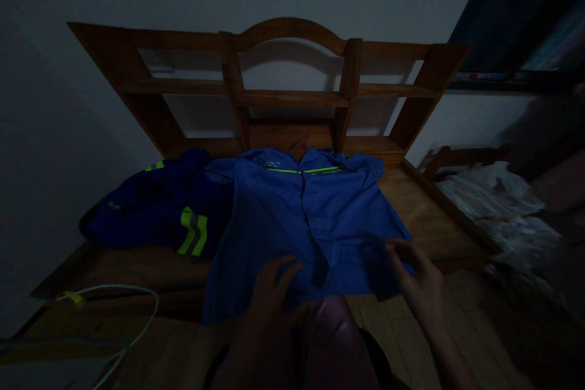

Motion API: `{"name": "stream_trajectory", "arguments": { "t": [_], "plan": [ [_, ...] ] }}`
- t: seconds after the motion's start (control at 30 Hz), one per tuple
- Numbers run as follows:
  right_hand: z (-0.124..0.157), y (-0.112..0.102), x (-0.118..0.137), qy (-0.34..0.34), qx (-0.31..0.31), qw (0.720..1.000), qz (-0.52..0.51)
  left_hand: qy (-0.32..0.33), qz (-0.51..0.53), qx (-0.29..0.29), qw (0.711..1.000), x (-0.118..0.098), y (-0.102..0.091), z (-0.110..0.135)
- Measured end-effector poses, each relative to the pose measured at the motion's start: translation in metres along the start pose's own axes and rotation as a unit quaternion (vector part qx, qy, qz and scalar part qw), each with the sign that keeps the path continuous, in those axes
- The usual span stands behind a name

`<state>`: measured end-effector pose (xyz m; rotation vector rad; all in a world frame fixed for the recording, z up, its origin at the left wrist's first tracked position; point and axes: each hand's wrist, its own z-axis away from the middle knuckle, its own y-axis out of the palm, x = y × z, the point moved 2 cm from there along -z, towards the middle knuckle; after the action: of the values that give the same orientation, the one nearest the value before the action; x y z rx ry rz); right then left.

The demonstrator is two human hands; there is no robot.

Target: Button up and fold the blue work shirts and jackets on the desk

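Note:
A blue button-up work shirt (301,219) with a thin yellow-green stripe across the chest lies spread front-up on a wooden bed frame (420,207). My left hand (274,292) rests on the shirt's lower hem near the middle, fingers spread. My right hand (418,280) is at the shirt's lower right corner, fingers apart and touching the cloth edge. Neither hand grips anything that I can see. The room is dim.
A darker blue garment (159,213) with reflective yellow-green bands lies bunched to the left of the shirt. A wooden headboard with shelves (287,91) stands behind. A white cable (132,317) loops at lower left. White plastic bags (498,201) lie on the floor at right.

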<state>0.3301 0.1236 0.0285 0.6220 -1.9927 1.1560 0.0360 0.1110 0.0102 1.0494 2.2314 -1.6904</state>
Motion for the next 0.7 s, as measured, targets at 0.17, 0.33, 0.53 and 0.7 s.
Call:
{"name": "stream_trajectory", "arguments": {
  "t": [0.17,0.33,0.53,0.7],
  "plan": [
    [-0.003,-0.062,-0.069,0.087,-0.047,0.987,0.126,-0.059,-0.250,-0.018,0.966,0.063,-0.036,0.032],
    [0.005,-0.073,-0.100,0.127,0.045,0.985,0.108,-0.017,-0.242,-0.021,0.970,0.096,-0.055,0.055],
    [0.003,-0.058,-0.083,0.129,0.170,0.975,0.067,-0.023,-0.206,-0.070,0.976,0.101,-0.073,0.068],
    [0.005,-0.096,-0.069,0.122,0.067,0.990,0.012,-0.063,-0.199,-0.128,0.970,0.093,-0.097,0.101]
  ]
}}
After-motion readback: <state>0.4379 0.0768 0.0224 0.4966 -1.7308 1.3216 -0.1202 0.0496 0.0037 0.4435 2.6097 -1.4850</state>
